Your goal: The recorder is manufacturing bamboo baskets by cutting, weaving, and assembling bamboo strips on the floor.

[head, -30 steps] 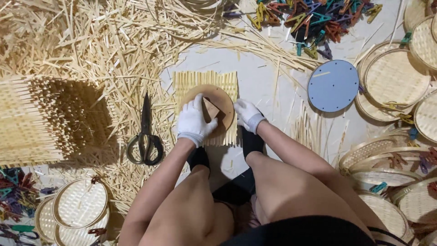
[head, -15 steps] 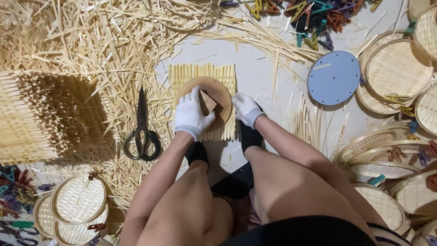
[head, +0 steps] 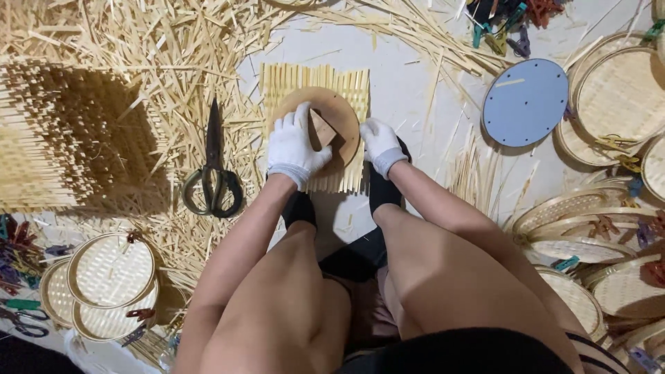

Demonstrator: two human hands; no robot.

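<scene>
Progress looks early to me: I see a woven mat (head: pixel 315 79) lying flat on the pale floor (head: pixel 409 97) with its strip ends uncut, and a round wooden disc (head: pixel 325 114) sitting on top of it, so I judge the piece is being marked or pressed to shape and has no rim yet. My left hand (head: pixel 294 145), in a white glove, lies over the disc's left side, its fingers curled round a small wooden block (head: pixel 321 128) that stands on the disc; I read that as a light hold on the block. My right hand (head: pixel 381 142), also gloved, presses flat and unclenched at the disc's right edge, grasping nothing. Scissors (head: pixel 213 170) lie closed just left of the mat, untouched. Loose straw (head: pixel 138 41) covers the floor beyond. Finished trays (head: pixel 111 277) are stacked at lower left, nothing in them but clips on the rims; more trays (head: pixel 616 90) lie at right, some with clips on them. A blue disc (head: pixel 525 102) lies beside those.
</scene>
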